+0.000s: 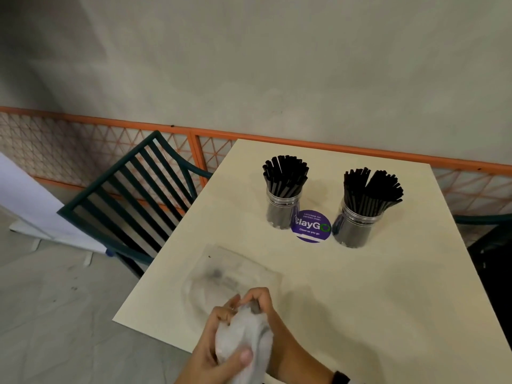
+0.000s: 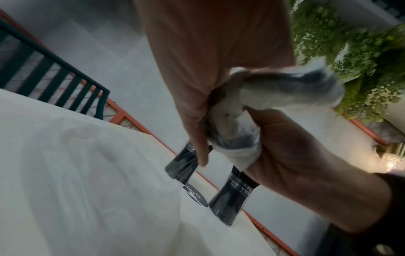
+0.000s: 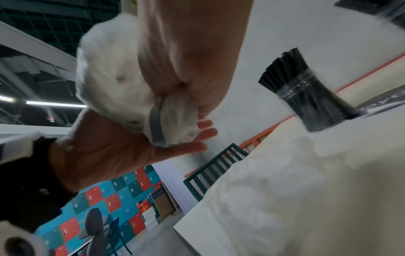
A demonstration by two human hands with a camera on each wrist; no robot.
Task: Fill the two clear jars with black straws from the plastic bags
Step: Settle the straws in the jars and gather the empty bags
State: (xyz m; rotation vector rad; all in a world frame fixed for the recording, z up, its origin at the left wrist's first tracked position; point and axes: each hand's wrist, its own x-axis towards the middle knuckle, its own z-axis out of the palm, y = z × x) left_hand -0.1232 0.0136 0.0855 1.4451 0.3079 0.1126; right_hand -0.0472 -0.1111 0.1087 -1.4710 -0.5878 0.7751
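Note:
Two clear jars stand at the back of the table, the left jar and the right jar, each packed with upright black straws. An empty clear plastic bag lies flat on the table in front of them. At the near edge both hands grip a crumpled, whitish plastic bag. My left hand wraps its lower part with the thumb across it. My right hand pinches its upper end. In the left wrist view the crumpled bag bulges between both hands. No straws show inside it.
A cream table carries a round purple sticker between the jars. A dark green slatted chair stands at the table's left, another dark chair at the right. An orange railing and a grey wall run behind.

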